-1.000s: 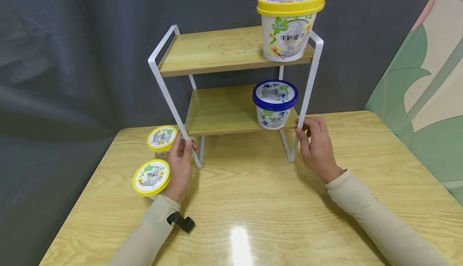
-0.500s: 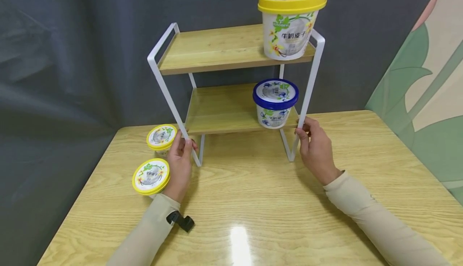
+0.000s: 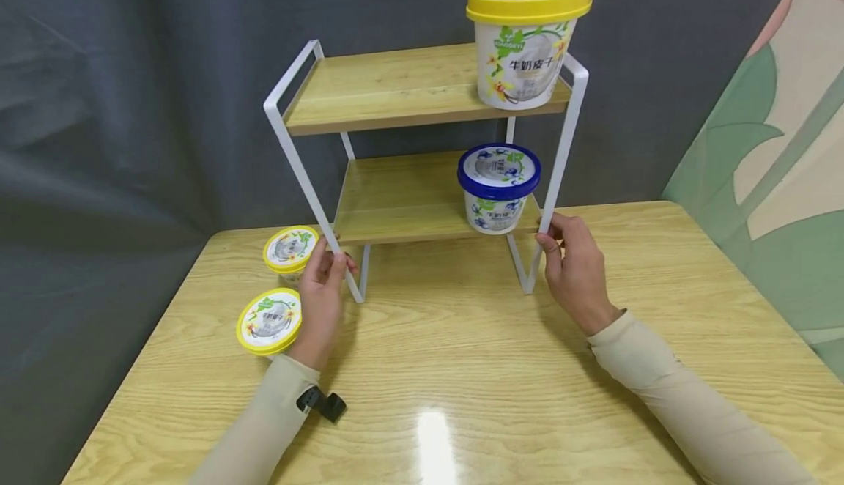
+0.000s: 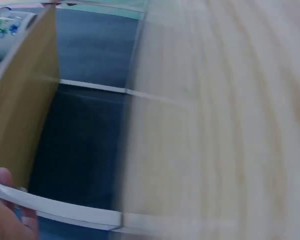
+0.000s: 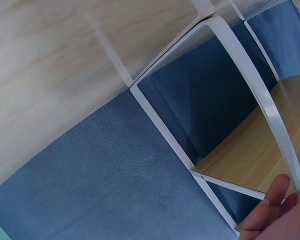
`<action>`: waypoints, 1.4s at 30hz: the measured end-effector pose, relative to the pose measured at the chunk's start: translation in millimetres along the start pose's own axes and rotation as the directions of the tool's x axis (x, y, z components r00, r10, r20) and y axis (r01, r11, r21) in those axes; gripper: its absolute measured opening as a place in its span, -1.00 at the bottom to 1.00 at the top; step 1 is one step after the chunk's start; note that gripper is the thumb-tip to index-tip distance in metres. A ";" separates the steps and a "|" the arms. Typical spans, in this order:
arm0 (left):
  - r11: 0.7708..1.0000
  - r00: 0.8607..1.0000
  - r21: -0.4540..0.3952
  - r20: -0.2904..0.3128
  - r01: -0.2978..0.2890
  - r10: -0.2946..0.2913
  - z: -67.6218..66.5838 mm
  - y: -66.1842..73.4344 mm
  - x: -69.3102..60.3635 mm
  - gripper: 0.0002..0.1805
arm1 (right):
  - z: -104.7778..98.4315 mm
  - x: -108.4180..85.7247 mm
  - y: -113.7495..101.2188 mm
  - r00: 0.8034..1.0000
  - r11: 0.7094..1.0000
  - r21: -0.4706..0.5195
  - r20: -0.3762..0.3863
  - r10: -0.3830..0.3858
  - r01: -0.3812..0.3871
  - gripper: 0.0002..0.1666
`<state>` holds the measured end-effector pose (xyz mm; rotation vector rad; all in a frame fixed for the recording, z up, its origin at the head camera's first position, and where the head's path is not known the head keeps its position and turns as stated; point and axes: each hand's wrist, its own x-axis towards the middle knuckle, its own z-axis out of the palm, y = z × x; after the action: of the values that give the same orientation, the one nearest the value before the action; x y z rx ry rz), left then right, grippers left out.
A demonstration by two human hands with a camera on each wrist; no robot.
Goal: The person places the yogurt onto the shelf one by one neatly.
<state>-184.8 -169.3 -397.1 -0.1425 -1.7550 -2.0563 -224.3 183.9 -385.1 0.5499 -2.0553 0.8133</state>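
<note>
A two-tier rack with white metal legs and wooden shelves [image 3: 402,203] stands on the table. My left hand [image 3: 321,305] grips its left front leg just below the lower shelf; in the left wrist view, fingers [image 4: 5,177] curl round the white bar. On the opposite side my right hand [image 3: 576,272] pinches the right front leg at about the same height, also visible in the right wrist view [image 5: 277,215]. A large yellow-lidded tub [image 3: 524,60] sits at the right of the top shelf. Under it, a blue-lidded tub [image 3: 496,210] rests on the lower shelf's right part.
Two yellow-lidded tubs, a rear one [image 3: 290,249] and a nearer one [image 3: 270,322], stand on the table [image 3: 422,368] left of the rack, close to my left hand. Behind the table hangs a dark grey curtain [image 3: 132,104]; a floral panel [image 3: 778,177] is at the right.
The rack, tubs and hands appear slightly farther left in the head view. Both hands keep their hold on the legs, and the tubs keep their places on the shelves.
</note>
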 end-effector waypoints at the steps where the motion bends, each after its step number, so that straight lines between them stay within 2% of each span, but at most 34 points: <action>1: 0.999 0.999 0.003 0.001 0.032 -0.032 -1.3 2.8 -1.5 -0.54 | 0.7 -0.2 -0.2 1.000 1.000 0.000 -0.001 -0.004 0.004 -0.72; 4: 0.992 0.993 0.029 -0.008 0.121 -0.121 -2.2 9.6 -9.4 -0.44 | 1.9 -0.3 -0.7 1.000 1.000 -0.002 0.003 -0.011 0.011 -0.71; 7: 0.976 0.981 0.095 -0.026 0.195 -0.193 1.0 12.3 -18.5 -0.37 | 2.2 -0.5 -1.2 1.000 1.000 -0.005 0.002 -0.006 0.006 -0.73; 11: 0.925 0.949 0.212 -0.097 0.314 -0.300 6.0 11.5 -31.1 -0.35 | 2.6 -1.3 -2.8 1.000 1.000 -0.009 -0.008 0.009 -0.009 -0.74; 14: 0.894 0.931 0.260 -0.123 0.364 -0.343 7.5 12.6 -40.2 -0.33 | 2.6 -2.3 -3.4 1.000 1.000 -0.011 -0.009 0.014 -0.014 -0.75; 15: 0.893 0.929 0.259 -0.128 0.369 -0.346 7.9 13.3 -43.1 -0.31 | 3.0 -2.5 -3.3 1.000 1.000 -0.010 -0.014 0.014 -0.014 -0.75; 18: 0.892 0.930 0.265 -0.093 0.366 -0.354 9.9 17.8 -53.2 -0.35 | 2.0 -2.7 -2.6 1.000 1.000 -0.013 -0.011 0.013 -0.013 -0.74; 21: 0.892 0.933 0.294 0.000 0.344 -0.360 10.9 23.7 -62.3 -0.50 | 1.3 -0.9 -1.4 1.000 1.000 -0.011 -0.026 0.010 -0.010 -0.73; 24: 0.913 0.947 0.322 0.118 0.250 -0.300 7.6 31.3 -66.8 -0.68 | 0.8 2.7 -0.3 1.000 1.000 -0.012 -0.030 0.009 -0.009 -0.73; 27: 0.929 0.959 0.337 0.175 0.152 -0.221 -0.5 36.8 -69.7 -0.79 | 0.7 5.2 0.3 1.000 1.000 -0.013 -0.025 0.012 -0.012 -0.73; 29: 0.920 0.961 0.374 0.195 0.113 -0.197 -8.6 39.2 -72.5 -0.84 | 0.6 5.4 0.0 1.000 1.000 -0.013 -0.019 0.014 -0.015 -0.73; 31: 0.898 0.966 0.437 0.210 0.046 -0.152 -17.6 41.6 -74.6 -0.84 | 0.4 5.0 -0.8 1.000 1.000 -0.010 -0.014 0.019 -0.019 -0.73; 33: 0.864 0.970 0.499 0.234 -0.068 -0.058 -26.8 43.9 -73.7 -0.80 | -0.1 4.3 -1.7 1.000 1.000 -0.008 -0.015 0.026 -0.026 -0.73; 34: 0.838 0.969 0.528 0.246 -0.134 0.000 -31.3 45.2 -71.9 -0.77 | -0.4 4.0 -2.1 0.999 1.000 -0.008 -0.016 0.029 -0.029 -0.73; 36: 0.769 0.951 0.577 0.279 -0.276 0.132 -40.0 49.0 -66.1 -0.73 | -0.6 3.2 -2.6 0.999 0.999 -0.004 -0.021 0.034 -0.034 -0.73; 38: 0.697 0.925 0.611 0.302 -0.374 0.232 -48.2 54.4 -58.8 -0.73 | -0.9 2.4 -3.2 0.999 0.999 -0.004 -0.021 0.035 -0.035 -0.73; 39: 0.665 0.918 0.635 0.304 -0.393 0.253 -52.5 57.6 -55.0 -0.75 | -0.8 1.9 -3.4 0.999 0.999 -0.002 -0.023 0.035 -0.035 -0.73; 40: 0.638 0.921 0.665 0.297 -0.388 0.251 -56.3 61.1 -51.1 -0.77 | -1.0 1.9 -3.4 0.999 0.999 -0.002 -0.023 0.033 -0.033 -0.73; 42: 0.585 0.943 0.739 0.260 -0.333 0.207 -64.1 68.2 -43.8 -0.83 | -1.2 1.8 -3.5 0.999 0.999 0.001 -0.024 0.032 -0.032 -0.73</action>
<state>-106.5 -226.9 -362.3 -0.2781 -2.3809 -0.9382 -222.4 182.1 -381.9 0.5065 -2.0464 0.8358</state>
